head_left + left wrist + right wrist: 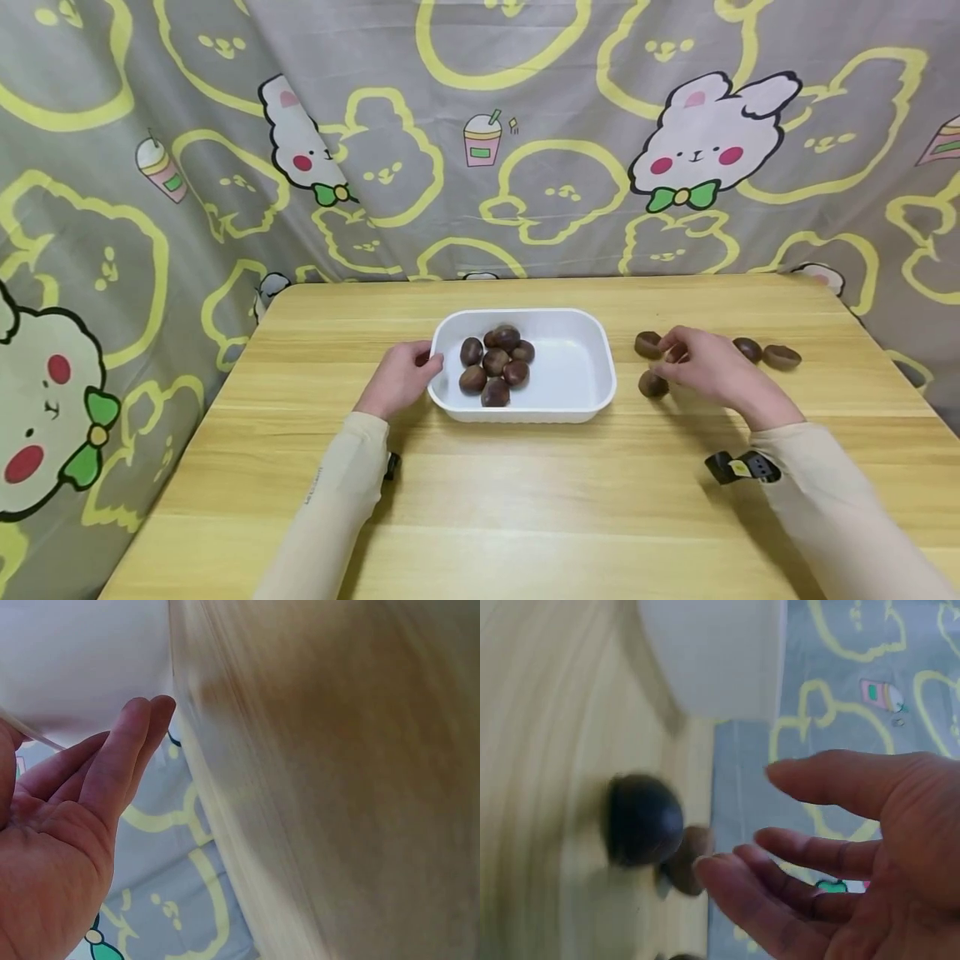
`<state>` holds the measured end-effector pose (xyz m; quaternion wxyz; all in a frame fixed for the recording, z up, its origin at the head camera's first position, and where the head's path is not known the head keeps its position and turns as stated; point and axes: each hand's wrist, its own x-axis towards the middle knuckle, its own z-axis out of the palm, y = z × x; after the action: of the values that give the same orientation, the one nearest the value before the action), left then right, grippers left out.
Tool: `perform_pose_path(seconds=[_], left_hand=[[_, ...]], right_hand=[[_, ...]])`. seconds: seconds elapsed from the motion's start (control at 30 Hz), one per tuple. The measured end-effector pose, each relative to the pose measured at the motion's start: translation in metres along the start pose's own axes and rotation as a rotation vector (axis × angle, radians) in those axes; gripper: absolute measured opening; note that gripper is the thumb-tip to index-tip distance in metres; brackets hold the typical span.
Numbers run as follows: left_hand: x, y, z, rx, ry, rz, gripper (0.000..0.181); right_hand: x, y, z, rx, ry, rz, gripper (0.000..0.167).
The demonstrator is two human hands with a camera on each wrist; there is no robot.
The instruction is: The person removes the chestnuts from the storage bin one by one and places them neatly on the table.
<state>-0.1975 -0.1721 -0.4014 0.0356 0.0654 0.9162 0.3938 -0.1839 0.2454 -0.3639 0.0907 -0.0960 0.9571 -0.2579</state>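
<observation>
A white plastic tray [558, 375] stands on the table with several brown chestnuts [495, 362] grouped in its left half. My left hand [401, 379] holds the tray's left end, thumb at the rim; in the left wrist view the fingers [120, 761] lie along its outer wall. To the right of the tray, my right hand [705, 367] hovers by two loose chestnuts, one behind [647, 343] and one nearer [653, 384]. Its thumb and fingers are apart with nothing between them in the right wrist view, where a dark chestnut [645, 820] sits beside the fingertips.
Two more chestnuts [782, 357] lie beyond the right hand, toward the table's right side. The wooden table [525, 500] ends at the back against a grey patterned curtain [570, 108], which also hangs along the left. A small black device [742, 467] is on the right wrist.
</observation>
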Motion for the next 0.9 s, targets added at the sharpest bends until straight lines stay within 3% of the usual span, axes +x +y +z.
perform_pose_path(seconds=[0.13, 0.23, 0.43, 0.73, 0.9], left_hand=[[-0.001, -0.002, -0.001, 0.002, -0.001, 0.008, 0.029], [-0.002, -0.004, -0.002, 0.003, 0.0, 0.004, 0.028], [-0.003, -0.004, -0.002, 0.012, 0.004, -0.004, 0.029], [-0.002, -0.003, -0.002, 0.012, -0.002, -0.016, 0.03], [0.0, -0.001, -0.002, 0.016, 0.003, 0.01, 0.028]], right_hand=[[0.002, -0.019, 0.002, 0.056, 0.046, -0.055, 0.035], [0.007, -0.036, 0.006, 0.118, 0.064, -0.145, 0.031], [0.023, -0.066, 0.032, 0.247, 0.005, -0.325, 0.026], [0.045, -0.101, 0.07, 0.261, -0.043, -0.365, 0.025], [0.054, -0.108, 0.08, 0.232, -0.048, -0.333, 0.028]])
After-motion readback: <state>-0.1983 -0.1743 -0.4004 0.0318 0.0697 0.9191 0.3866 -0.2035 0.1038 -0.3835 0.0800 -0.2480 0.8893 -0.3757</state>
